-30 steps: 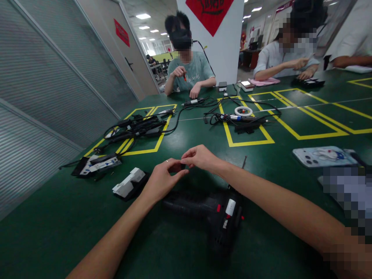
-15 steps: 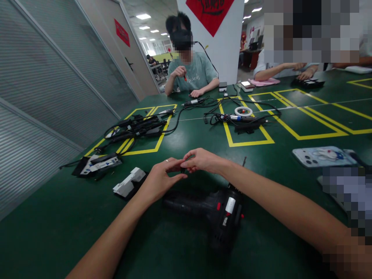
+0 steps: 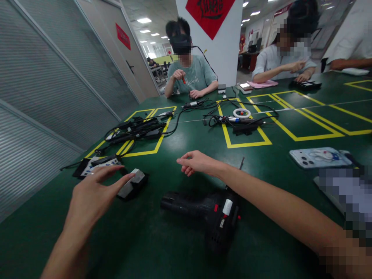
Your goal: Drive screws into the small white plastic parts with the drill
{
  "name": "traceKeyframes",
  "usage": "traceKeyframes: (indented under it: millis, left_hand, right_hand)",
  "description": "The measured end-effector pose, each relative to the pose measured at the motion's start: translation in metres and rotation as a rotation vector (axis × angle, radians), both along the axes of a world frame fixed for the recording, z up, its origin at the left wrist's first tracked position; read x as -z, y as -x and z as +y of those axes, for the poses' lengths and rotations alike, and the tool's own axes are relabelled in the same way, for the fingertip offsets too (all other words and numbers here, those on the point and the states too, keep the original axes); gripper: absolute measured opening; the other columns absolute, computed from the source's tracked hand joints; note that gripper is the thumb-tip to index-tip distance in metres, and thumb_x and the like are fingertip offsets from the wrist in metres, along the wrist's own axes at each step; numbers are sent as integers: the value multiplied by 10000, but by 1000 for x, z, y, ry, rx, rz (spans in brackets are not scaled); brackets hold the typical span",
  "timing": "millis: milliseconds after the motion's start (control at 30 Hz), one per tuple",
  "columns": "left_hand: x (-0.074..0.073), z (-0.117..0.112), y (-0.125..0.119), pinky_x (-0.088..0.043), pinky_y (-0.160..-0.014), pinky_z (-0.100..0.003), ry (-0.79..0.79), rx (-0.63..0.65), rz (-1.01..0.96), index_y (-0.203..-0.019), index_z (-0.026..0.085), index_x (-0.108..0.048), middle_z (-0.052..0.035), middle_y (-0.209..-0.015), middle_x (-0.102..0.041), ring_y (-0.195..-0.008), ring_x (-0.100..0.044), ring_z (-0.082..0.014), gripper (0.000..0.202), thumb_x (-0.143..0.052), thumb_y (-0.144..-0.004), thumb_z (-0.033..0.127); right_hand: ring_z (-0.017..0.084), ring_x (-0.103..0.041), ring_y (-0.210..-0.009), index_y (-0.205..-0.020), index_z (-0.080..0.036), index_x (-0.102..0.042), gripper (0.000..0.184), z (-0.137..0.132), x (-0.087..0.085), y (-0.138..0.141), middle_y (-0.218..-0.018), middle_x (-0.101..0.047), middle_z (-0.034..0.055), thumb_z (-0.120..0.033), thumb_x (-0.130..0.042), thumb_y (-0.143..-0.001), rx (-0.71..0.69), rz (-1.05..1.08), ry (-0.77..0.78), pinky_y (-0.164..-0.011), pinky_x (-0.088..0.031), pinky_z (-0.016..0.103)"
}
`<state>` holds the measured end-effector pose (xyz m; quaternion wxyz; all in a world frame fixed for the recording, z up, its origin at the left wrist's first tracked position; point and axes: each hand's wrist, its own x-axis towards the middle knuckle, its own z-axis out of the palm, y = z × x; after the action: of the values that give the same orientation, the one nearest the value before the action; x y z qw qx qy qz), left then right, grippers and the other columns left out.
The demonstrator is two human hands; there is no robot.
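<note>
My left hand (image 3: pixel 93 190) is at the left, thumb and index finger bent toward each other around a small dark piece (image 3: pixel 124 171); its exact kind is too small to make out. Just behind these fingertips lies a white-and-grey block (image 3: pixel 132 186) on a black base, partly covered by the thumb. My right hand (image 3: pixel 195 162) hovers over the middle of the table, fingers loosely curled and apart, with nothing visible in them. Below it a black cordless drill (image 3: pixel 200 213) lies on its side, its bit (image 3: pixel 242 163) pointing away past my right forearm.
The green table (image 3: pixel 139 240) carries yellow tape frames. Tangled black cables (image 3: pixel 139 130) lie at back left, a white ring (image 3: pixel 241 113) and pen-like tools (image 3: pixel 235 119) at centre back. A phone (image 3: pixel 319 157) lies at right. People sit across the table.
My hands, which met fingertip to fingertip over the drill, are apart now. The left has moved left to the white-and-grey block with the small dark piece; the right has stayed nearly in place.
</note>
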<state>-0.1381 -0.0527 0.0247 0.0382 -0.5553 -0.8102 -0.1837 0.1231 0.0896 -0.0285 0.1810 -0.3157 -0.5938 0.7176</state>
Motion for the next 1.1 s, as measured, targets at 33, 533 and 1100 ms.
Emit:
traceKeyframes:
  millis: [33,533,1100]
  left_hand:
    - [3,-5,9,-457,-932,-415,38,-56,-30,-1160,251,-655,-75,-1277,-653,-1126,-608,-309,546,-578,-814,666]
    - [28,-10,13,-503,-708,-334,106,-177,-209,-1143,266,-689,-41,-982,-752,-947,-674,-304,691,-560,-721,798]
    - [42,-8,11,-487,-806,-367,20,-260,-236,-1176,197,-641,-101,-1122,-684,-1009,-634,-299,659,-628,-746,696]
  right_hand:
    - [94,-589,-598,-1024,-121,-593,298,-1,-1,0,-746,-647,27,-394,-641,-913,4,-13,-7,-565,-525,204]
    - [82,-550,-542,-893,-129,-603,150,-2,-3,1,-704,-628,20,-266,-575,-946,17,-80,-57,-533,-488,204]
    - [68,-548,-526,-863,-130,-595,151,1,2,3,-675,-623,3,-243,-554,-954,21,-113,-93,-517,-484,174]
